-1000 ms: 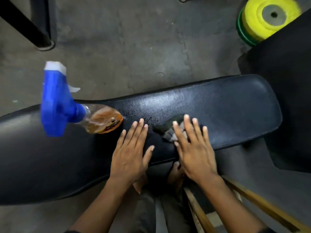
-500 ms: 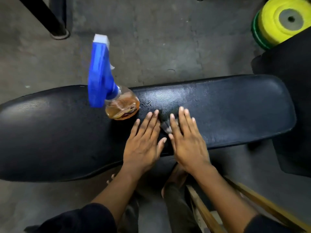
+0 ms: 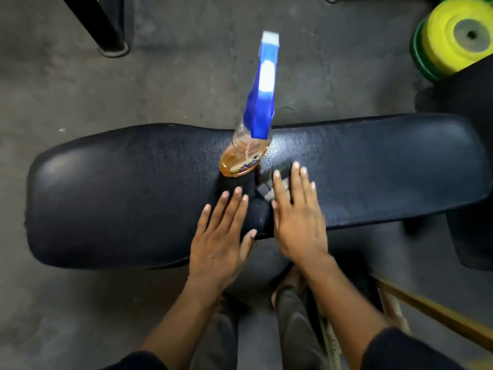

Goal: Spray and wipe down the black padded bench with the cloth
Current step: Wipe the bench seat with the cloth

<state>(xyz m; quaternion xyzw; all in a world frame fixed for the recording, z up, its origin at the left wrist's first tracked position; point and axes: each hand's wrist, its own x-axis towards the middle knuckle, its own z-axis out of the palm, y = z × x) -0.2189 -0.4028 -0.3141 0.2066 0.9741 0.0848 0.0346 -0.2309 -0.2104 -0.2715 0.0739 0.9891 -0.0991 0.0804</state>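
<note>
The black padded bench [image 3: 120,196] runs left to right across the view. A spray bottle [image 3: 260,102] with a blue trigger head and amber liquid stands on its middle. My right hand [image 3: 298,220] lies flat on the pad just right of the bottle, pressing a small grey cloth [image 3: 266,192] under its fingers. Only a corner of the cloth shows beside the index finger. My left hand [image 3: 221,241] rests flat and empty on the near edge of the pad, its fingertips just short of the bottle's base. The pad looks wet beside the bottle.
Yellow and green weight plates [image 3: 458,41] lie on the floor at the far right, behind another black pad [image 3: 466,102]. A black post foot [image 3: 112,46] stands at the far left. A wooden frame [image 3: 426,311] runs by my right leg. The floor is grey concrete.
Both hands have slid left along the bench, the right one taking the cloth with it, and now sit close to the bottle. My view has shifted left.
</note>
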